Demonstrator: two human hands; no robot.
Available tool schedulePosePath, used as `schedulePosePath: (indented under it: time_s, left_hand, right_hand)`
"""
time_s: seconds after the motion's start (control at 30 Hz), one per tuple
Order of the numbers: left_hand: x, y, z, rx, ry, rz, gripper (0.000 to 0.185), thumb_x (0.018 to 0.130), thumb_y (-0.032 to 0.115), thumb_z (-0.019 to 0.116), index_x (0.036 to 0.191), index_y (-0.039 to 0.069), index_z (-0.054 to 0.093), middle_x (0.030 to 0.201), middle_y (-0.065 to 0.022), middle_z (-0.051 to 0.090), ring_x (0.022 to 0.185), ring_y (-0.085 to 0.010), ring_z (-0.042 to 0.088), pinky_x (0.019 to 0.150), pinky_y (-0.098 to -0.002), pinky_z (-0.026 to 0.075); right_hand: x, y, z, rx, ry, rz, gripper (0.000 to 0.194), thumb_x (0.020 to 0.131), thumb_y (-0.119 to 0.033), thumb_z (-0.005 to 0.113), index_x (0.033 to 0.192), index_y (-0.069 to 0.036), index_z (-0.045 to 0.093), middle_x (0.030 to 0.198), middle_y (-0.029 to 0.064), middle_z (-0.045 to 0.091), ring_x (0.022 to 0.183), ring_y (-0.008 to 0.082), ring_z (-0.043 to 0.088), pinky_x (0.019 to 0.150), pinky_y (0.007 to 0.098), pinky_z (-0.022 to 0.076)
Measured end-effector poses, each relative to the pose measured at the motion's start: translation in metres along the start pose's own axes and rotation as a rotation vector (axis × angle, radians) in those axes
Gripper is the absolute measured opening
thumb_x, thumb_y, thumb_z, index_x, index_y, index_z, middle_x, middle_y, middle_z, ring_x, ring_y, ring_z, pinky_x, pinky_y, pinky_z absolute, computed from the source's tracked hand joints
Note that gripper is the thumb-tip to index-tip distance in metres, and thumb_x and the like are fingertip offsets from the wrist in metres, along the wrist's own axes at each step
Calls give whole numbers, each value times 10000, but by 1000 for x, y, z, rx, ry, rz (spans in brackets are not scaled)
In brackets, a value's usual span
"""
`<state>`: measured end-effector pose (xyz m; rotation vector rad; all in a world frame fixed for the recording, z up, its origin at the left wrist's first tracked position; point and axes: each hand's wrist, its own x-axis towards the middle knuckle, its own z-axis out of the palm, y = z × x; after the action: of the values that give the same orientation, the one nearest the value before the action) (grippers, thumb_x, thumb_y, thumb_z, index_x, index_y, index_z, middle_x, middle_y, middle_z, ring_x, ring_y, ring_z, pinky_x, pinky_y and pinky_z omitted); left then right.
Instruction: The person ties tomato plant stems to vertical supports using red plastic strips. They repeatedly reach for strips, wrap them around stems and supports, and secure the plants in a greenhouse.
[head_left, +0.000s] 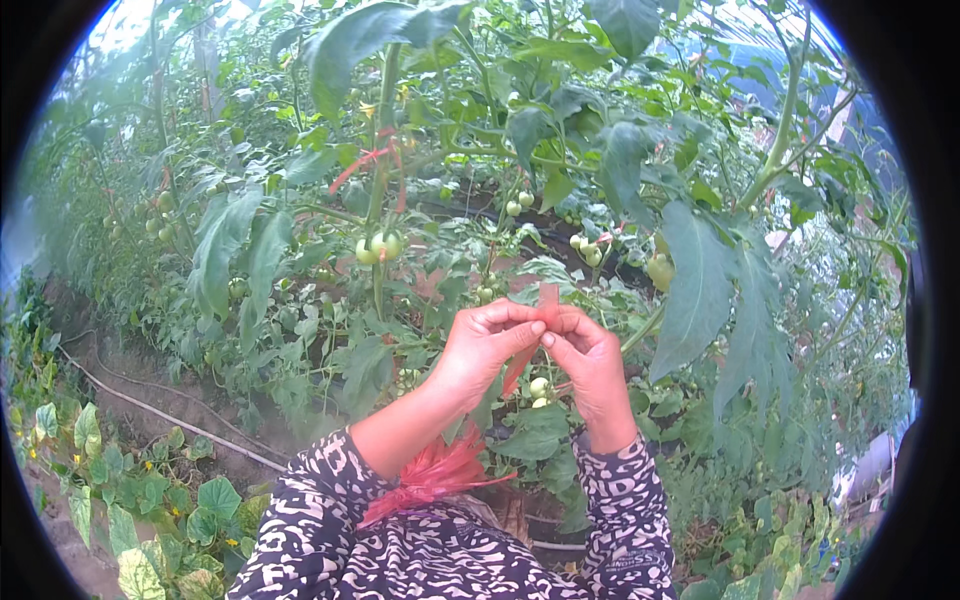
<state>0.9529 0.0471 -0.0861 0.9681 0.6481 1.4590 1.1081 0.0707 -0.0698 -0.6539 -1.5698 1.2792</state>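
Between my fingertips is a short red plastic strip (549, 300), its upper end sticking up and its tail hanging below. My left hand (491, 337) pinches it from the left, thumb tip almost against the other thumb. From the right, my right hand (589, 349) grips the same strip. Just beneath the hands hang small green tomatoes (538, 388). A bundle of red plastic strips (442, 472) sits at my waist. Farther left, a tomato stem (382, 150) carries a red tie (367, 165), with green tomatoes (379, 247) below it.
Large tomato leaves (694, 277) droop close to my right hand. A thick branch (780, 142) rises at the right. On the soil at left runs a pale hose (165, 416), beside low yellowing vine leaves (217, 499). More tomato plants fill the background.
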Motion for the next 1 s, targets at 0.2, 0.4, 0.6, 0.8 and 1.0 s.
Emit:
schedulePosePath:
  time_s: [0.2, 0.4, 0.6, 0.8, 1.0]
  left_hand:
    - [0, 3, -4, 154, -34, 133, 138, 847, 85, 632, 950, -7, 630, 745, 8, 600, 659, -57, 544, 584, -209, 446]
    - [3, 12, -15, 364, -45, 219, 168, 845, 114, 615, 919, -36, 602, 874, -53, 565, 773, -103, 556, 674, -260, 457]
    - [-11, 31, -29, 439, -126, 243, 124, 855, 119, 579, 886, 0, 594, 898, -81, 523, 835, -175, 543, 752, -326, 437]
    - [-36, 56, -42, 556, -220, 490, 106, 839, 97, 581, 893, 8, 559, 923, -96, 510, 907, -252, 509, 809, -359, 410]
    - [-63, 91, -44, 858, -177, 797, 104, 801, 63, 599, 880, 21, 547, 945, -114, 508, 912, -283, 492, 798, -374, 409]
  right_hand:
    - [8, 8, 6, -122, 34, -124, 85, 815, 14, 602, 897, 3, 583, 1052, 40, 519, 914, 105, 547, 780, 243, 461]
    - [14, 7, 18, -298, 39, -242, 105, 778, 27, 600, 876, 9, 569, 1043, 61, 515, 894, 119, 547, 771, 249, 473]
    - [8, -5, 40, -261, -21, -237, 121, 769, 25, 606, 885, 1, 584, 1031, 66, 530, 935, 137, 541, 831, 271, 434]
    - [-8, -19, 70, -434, -24, -389, 123, 760, -2, 625, 878, -12, 591, 1019, 84, 554, 979, 196, 526, 868, 310, 405]
    - [-20, -41, 101, -619, -8, -566, 149, 742, 23, 635, 876, -8, 577, 998, 110, 539, 979, 244, 543, 834, 352, 448]
